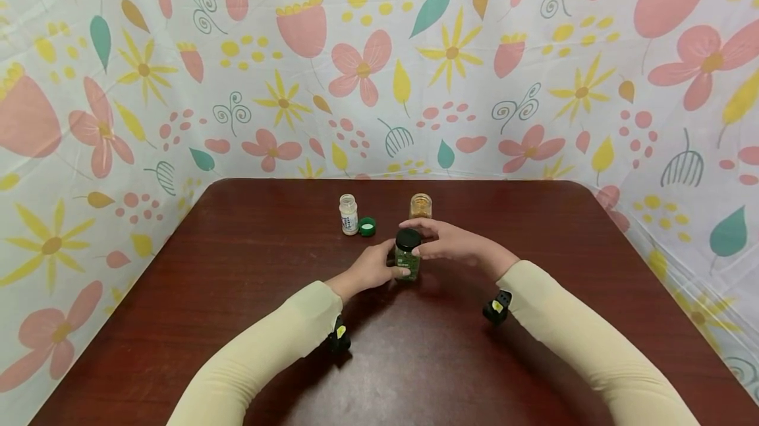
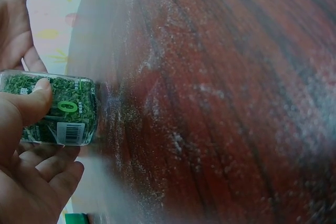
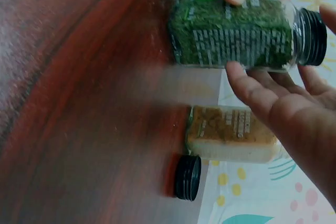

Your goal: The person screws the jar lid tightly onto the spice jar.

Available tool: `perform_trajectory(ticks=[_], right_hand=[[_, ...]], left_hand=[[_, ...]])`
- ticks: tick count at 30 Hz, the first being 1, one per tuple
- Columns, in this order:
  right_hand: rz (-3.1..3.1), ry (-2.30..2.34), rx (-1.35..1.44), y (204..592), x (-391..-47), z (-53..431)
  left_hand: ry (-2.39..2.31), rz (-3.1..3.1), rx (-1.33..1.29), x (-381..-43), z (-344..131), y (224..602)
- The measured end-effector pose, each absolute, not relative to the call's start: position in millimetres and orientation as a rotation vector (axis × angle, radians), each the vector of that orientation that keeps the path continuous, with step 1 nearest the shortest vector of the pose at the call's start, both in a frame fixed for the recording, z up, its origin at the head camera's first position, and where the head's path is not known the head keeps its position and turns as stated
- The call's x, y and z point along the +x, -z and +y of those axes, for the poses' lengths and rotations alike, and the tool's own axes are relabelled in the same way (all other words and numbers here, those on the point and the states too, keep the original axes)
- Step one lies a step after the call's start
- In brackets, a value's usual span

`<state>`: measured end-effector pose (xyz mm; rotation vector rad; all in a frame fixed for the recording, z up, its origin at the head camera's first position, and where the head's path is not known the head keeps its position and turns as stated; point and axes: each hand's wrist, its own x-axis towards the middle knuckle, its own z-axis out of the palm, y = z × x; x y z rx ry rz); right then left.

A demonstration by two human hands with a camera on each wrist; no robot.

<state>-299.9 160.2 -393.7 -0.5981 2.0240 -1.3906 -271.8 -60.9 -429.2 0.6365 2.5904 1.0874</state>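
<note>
A clear jar of green dried herbs [image 1: 406, 264] with a black screw cap [image 3: 313, 36] stands upright near the middle of the table. My left hand [image 1: 370, 266] grips its lower body, the thumb across the label in the left wrist view. My right hand [image 1: 456, 243] is at the upper part of the same jar, fingers loosely extended around the capped end and not closed on it. In the right wrist view, one fingertip [image 3: 234, 68] lies right at the jar's side.
Behind the right hand stands an open jar of orange-brown spice [image 1: 421, 205], with a black lid [image 3: 188, 178] beside it on the table [image 1: 267, 347]. Farther left are an open bottle of white powder [image 1: 348, 216] and a green cap [image 1: 367, 226]. A flowered curtain [image 1: 379, 130] hangs behind.
</note>
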Motion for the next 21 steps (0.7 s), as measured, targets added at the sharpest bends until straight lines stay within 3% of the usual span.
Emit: perform_trajectory(ticks=[21], right_hand=[[2.053, 1.422, -0.617, 394.9, -298.0, 159.1]], left_hand=[[-1.087, 2.607, 0.653, -272.2, -60.3, 429.6]])
